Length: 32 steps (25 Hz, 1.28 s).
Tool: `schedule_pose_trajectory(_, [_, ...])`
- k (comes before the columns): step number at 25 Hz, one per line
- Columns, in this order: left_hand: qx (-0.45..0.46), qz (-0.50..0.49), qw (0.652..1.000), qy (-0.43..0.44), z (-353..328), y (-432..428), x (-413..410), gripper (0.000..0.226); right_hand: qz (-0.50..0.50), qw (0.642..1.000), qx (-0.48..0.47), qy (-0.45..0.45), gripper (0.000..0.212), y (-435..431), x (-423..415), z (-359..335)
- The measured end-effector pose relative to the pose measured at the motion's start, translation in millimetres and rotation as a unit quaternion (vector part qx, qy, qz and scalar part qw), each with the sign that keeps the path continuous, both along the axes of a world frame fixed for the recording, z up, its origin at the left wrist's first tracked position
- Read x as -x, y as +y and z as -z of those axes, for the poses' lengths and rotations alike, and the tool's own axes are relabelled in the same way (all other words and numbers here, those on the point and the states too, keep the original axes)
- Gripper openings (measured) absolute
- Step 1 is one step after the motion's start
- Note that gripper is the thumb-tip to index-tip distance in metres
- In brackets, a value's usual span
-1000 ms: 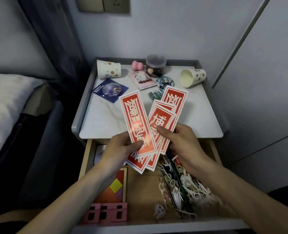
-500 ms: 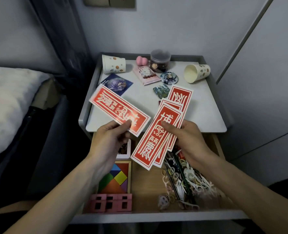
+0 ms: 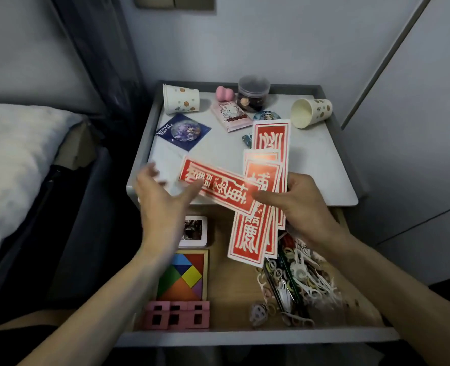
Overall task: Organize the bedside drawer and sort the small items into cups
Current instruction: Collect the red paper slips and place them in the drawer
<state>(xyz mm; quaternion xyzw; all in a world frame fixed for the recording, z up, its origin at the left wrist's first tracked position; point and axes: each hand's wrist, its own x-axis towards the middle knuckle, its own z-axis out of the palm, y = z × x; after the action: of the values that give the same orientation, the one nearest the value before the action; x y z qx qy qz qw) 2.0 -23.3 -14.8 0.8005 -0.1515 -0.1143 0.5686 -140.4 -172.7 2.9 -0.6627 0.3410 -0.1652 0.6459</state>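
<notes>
The grey nightstand point(image 3: 319, 165) filled the middle of the view, its wooden drawer point(image 3: 231, 294) pulled out below the nightstand's front edge. Over that front edge the right hand point(image 3: 307, 207) gripped a stack of red cards point(image 3: 253, 233), thumb on top and fingers curled beneath. A single red card point(image 3: 213, 180) lay crosswise over the stack, one end pinned under the right thumb. At the nightstand's front-left corner the left hand point(image 3: 163, 199) was blurred, its fingers spread and straight, gripping nothing. Whether it touched the single red card could not be told.

In the drawer, toward the nightstand's left side, sat a tangram puzzle point(image 3: 183, 276), pink blocks point(image 3: 176, 315) and a white box point(image 3: 195, 231). Toward the nightstand's right side lay a tangle of small plastic pieces point(image 3: 300, 283).

Two paper cups lay on their sides on the nightstand's top: the left cup point(image 3: 181, 101) at the back-left corner, the right cup point(image 3: 311, 112) at the back-right. Along the nightstand's back edge stood a dark jar point(image 3: 254, 93) and a pink sponge point(image 3: 225, 93), with a blue badge packet point(image 3: 184, 132) and a pink packet point(image 3: 230, 116) nearer the nightstand's middle.
</notes>
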Motion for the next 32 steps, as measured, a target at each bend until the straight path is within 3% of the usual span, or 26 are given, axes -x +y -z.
schedule_pose_trajectory(1, [-0.036,0.018,0.990,-0.136,-3.0,3.3,-10.6,0.086,-0.031,0.999,0.007,0.018,0.022,-4.2,2.2,-4.0])
schedule_pose_trajectory(2, [-0.095,0.073,0.957,-0.265,-7.1,4.7,-18.0,0.086,-0.057,0.998,0.009,0.032,0.022,-7.0,4.2,-7.1])
schedule_pose_trajectory(3, [-0.168,0.150,0.909,-0.351,-10.5,4.1,-22.2,0.080,-0.076,0.996,0.007,0.037,0.022,-8.4,5.8,-9.7])
schedule_pose_trajectory(4, [-0.238,0.228,0.868,-0.370,-12.4,3.8,-22.8,0.071,-0.086,0.996,0.003,0.036,0.022,-9.3,7.1,-11.3])
schedule_pose_trajectory(5, [-0.298,0.288,0.847,-0.334,-12.6,3.1,-19.7,0.060,-0.087,0.996,0.001,0.031,0.021,-9.6,8.2,-12.8])
schedule_pose_trajectory(7, [-0.336,0.348,0.850,-0.208,-10.6,3.8,-13.6,0.037,-0.067,0.998,-0.005,0.016,0.021,-9.2,9.8,-13.0])
schedule_pose_trajectory(11, [-0.157,0.343,0.924,0.059,-11.2,4.1,-10.7,0.026,0.005,0.997,-0.074,-0.033,0.019,-5.4,9.3,-4.5])
schedule_pose_trajectory(14, [-0.069,0.306,0.933,0.173,-10.5,1.0,1.9,0.028,0.047,0.984,-0.156,-0.073,0.024,-0.6,5.7,-0.1])
schedule_pose_trajectory(17, [-0.007,0.295,0.915,0.276,-5.3,-2.8,18.2,0.029,0.032,0.978,-0.190,-0.081,0.030,10.4,1.0,6.3])
schedule_pose_trajectory(22, [-0.002,0.273,0.912,0.306,-0.6,-2.8,21.8,0.029,-0.049,0.996,-0.074,0.001,0.034,12.9,-0.4,4.7])
schedule_pose_trajectory(28, [0.022,0.212,0.935,0.284,0.5,0.4,16.4,0.027,-0.010,0.993,-0.114,-0.024,0.033,8.3,-0.9,3.3])
schedule_pose_trajectory(32, [0.094,0.109,0.943,0.301,3.3,4.5,3.3,0.027,0.033,0.997,-0.064,-0.019,0.027,-1.5,4.6,-1.7])
